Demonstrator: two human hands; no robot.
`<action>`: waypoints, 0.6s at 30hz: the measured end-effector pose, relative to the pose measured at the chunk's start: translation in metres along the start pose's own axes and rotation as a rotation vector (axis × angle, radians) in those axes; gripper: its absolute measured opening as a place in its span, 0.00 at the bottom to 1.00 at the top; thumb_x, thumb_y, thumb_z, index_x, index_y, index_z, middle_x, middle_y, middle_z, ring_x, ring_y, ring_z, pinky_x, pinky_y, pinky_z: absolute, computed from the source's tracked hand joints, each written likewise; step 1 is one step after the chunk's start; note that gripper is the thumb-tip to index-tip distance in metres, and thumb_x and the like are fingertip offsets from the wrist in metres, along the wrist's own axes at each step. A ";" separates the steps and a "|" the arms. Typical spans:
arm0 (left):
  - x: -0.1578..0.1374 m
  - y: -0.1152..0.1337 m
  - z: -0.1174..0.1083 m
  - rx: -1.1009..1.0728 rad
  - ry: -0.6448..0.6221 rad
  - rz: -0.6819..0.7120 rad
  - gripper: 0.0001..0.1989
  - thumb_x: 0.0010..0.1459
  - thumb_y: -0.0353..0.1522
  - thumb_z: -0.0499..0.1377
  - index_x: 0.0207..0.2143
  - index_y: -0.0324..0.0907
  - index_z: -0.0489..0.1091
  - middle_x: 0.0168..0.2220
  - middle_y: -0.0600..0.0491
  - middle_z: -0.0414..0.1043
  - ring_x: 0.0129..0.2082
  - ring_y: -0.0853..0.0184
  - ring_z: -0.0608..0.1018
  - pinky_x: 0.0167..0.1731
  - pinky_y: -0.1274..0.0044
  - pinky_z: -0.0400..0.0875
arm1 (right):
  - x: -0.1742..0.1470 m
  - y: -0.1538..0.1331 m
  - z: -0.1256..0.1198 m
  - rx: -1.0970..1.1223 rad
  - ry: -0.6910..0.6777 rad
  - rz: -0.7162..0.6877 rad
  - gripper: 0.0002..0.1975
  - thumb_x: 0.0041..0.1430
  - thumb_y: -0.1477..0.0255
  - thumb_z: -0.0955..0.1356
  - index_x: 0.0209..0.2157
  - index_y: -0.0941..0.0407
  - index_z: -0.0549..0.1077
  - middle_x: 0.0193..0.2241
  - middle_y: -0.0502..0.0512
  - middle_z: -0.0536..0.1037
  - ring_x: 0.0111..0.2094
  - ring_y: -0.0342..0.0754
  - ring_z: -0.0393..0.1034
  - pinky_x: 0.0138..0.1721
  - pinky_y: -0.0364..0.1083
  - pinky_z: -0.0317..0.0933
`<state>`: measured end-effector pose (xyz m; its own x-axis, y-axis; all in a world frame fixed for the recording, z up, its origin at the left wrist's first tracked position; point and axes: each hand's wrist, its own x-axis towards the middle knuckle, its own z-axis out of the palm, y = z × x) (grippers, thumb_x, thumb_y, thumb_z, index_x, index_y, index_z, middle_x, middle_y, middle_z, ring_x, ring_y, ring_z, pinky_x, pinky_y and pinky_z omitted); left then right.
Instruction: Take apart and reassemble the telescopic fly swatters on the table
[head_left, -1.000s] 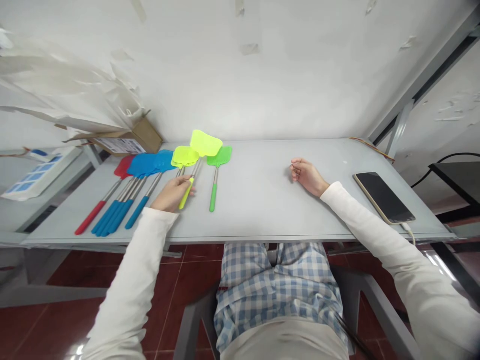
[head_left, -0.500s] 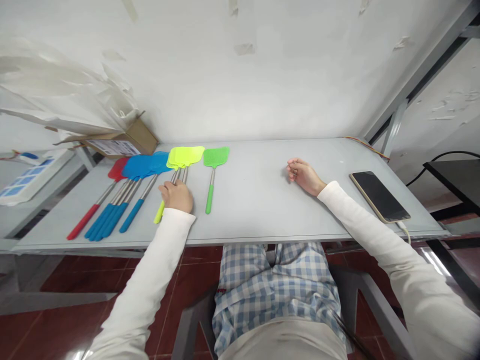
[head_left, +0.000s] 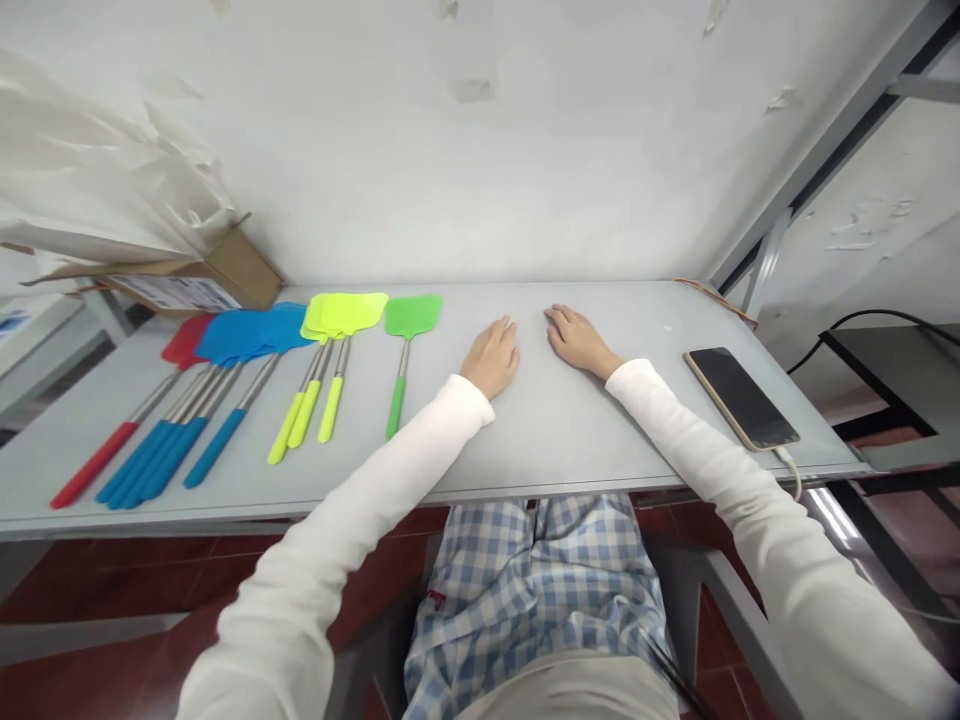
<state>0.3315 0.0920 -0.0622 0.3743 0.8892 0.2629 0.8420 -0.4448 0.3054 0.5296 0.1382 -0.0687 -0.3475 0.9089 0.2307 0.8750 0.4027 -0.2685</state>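
Note:
My left hand (head_left: pixel 492 357) rests on the grey table (head_left: pixel 525 450), fingers stretched out and holding nothing. To its right, my right hand (head_left: pixel 576 338) lies palm down on the same surface, also bare. Nearest my left hand is a green fly swatter (head_left: pixel 396 402), lying flat with its head toward the wall. Left of it are three yellow fly swatters (head_left: pixel 337 312) with overlapping heads. Several blue fly swatters (head_left: pixel 229 335) come after those, most with handles bunched together. A red fly swatter (head_left: pixel 97 463) lies at the far left, its head partly under a blue one.
A phone (head_left: pixel 742 397) with a white cable (head_left: pixel 787 462) lies on the right of the table. An opened cardboard box (head_left: pixel 240 268) stands at the back left, beside crumpled white sheeting (head_left: pixel 97 170). A white wall (head_left: pixel 480 190) rises behind the table, and a metal frame (head_left: pixel 825 150) stands at right.
My left hand has let go of the yellow fly swatter and moved right onto bare table. My right hand has turned palm down and shifted slightly left. The view has moved a little.

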 end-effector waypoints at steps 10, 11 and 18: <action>0.009 -0.010 0.016 -0.022 -0.050 -0.010 0.27 0.66 0.33 0.43 0.64 0.32 0.58 0.67 0.38 0.55 0.68 0.56 0.57 0.67 0.62 0.51 | -0.001 0.017 0.013 0.060 0.027 -0.048 0.26 0.68 0.66 0.55 0.62 0.63 0.63 0.64 0.68 0.63 0.66 0.60 0.55 0.65 0.60 0.50; 0.009 -0.009 0.016 -0.024 -0.047 -0.007 0.26 0.66 0.32 0.43 0.64 0.32 0.58 0.67 0.38 0.55 0.68 0.56 0.57 0.67 0.62 0.51 | -0.002 0.017 0.013 0.067 0.034 -0.054 0.26 0.68 0.65 0.55 0.62 0.62 0.63 0.64 0.67 0.63 0.66 0.60 0.55 0.65 0.60 0.50; 0.007 -0.006 0.015 -0.012 -0.044 -0.016 0.27 0.66 0.32 0.43 0.64 0.30 0.58 0.67 0.38 0.56 0.68 0.55 0.58 0.67 0.62 0.52 | -0.006 0.014 0.009 0.087 0.028 -0.047 0.26 0.67 0.67 0.55 0.61 0.65 0.64 0.64 0.71 0.62 0.66 0.63 0.55 0.64 0.62 0.50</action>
<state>0.3349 0.1020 -0.0756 0.3781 0.8999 0.2174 0.8431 -0.4317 0.3206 0.5407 0.1392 -0.0818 -0.3767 0.8858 0.2709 0.8250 0.4538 -0.3367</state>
